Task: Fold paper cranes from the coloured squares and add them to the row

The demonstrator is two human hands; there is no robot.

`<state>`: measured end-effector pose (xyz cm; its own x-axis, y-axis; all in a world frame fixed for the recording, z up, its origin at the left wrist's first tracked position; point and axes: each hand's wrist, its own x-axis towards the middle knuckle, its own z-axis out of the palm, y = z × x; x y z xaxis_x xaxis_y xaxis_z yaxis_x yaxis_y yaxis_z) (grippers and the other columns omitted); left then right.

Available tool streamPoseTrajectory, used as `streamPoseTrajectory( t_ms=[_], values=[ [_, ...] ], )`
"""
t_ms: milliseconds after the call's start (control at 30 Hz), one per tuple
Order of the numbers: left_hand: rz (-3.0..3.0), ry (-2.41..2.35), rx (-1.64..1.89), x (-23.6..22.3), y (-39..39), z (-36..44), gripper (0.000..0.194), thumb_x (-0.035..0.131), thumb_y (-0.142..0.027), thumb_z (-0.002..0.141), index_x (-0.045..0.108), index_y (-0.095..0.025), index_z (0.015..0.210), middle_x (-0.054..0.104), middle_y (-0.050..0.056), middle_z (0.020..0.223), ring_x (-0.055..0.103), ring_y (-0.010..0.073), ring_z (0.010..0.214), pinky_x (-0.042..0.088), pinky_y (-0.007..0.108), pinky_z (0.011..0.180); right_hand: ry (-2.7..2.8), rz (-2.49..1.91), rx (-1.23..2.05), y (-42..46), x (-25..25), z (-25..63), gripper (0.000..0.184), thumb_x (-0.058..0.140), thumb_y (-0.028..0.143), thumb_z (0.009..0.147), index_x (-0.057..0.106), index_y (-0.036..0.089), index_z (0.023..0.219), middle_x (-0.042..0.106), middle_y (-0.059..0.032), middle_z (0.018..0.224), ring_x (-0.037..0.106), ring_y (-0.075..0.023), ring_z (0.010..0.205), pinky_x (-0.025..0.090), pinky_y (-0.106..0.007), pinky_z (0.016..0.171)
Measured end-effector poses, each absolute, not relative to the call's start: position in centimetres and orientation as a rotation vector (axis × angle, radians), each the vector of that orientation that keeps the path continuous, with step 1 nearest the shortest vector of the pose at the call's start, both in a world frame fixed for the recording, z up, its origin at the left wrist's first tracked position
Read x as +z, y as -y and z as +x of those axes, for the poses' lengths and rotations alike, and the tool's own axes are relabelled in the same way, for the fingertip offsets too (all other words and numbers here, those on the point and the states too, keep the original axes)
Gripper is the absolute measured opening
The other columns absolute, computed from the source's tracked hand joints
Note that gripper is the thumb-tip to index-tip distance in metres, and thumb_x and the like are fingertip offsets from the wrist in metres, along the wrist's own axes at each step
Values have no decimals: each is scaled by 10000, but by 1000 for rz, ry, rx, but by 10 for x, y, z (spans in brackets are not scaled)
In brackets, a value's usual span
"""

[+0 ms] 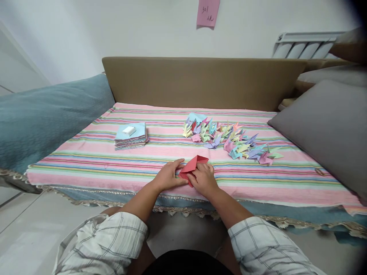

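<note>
A red sheet of origami paper (190, 165), partly folded with one flap raised, lies near the front edge of the striped cloth. My left hand (171, 175) is at its left side, thumb and fingers holding its left corner. My right hand (204, 178) grips the paper from the right, its fingers reaching in under the raised flap and partly hidden. Beyond my hands lies a cluster of folded paper cranes (229, 139) in many pastel colours. To the left sits a stack of square paper (131, 142) with a small white block (129, 131) on top.
The striped cloth (86, 168) covers a sofa seat with a brown backrest (195, 82). A blue-covered armrest (57, 110) bounds the left, grey cushions (323, 122) the right. A small brown object (319, 172) lies by the cushion. A pink note (208, 13) hangs on the wall.
</note>
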<state>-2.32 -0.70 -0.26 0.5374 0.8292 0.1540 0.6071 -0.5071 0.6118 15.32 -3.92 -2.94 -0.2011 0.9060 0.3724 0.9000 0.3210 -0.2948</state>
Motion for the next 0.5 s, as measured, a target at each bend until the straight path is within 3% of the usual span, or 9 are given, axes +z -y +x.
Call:
streamPoseTrajectory(
  t_ms=[100,233,500],
  values=[
    [2269,-1206,662,-7,5,-21,723,687,-394,658,423,-183,1297,616,100,1153,540,272,1084,404,389,925,2119,-1611,5,40,-28,151,252,513,366,834,647,230,998,575,-58,941,463,-214,939,231,-397,912],
    [2352,-1297,714,-16,2,-17,490,591,-267,738,519,-175,1214,645,91,1085,567,246,1010,419,371,895,2139,-1615,-10,39,-31,150,247,476,378,856,648,254,983,567,-49,898,455,-212,921,217,-412,918],
    [2463,-1266,737,-16,-2,-15,449,602,-200,703,573,-222,1150,619,58,1145,528,247,1067,347,395,974,2045,-1419,-2,44,-21,160,235,457,329,871,643,242,987,592,-43,933,484,-191,912,237,-387,929]
  ],
)
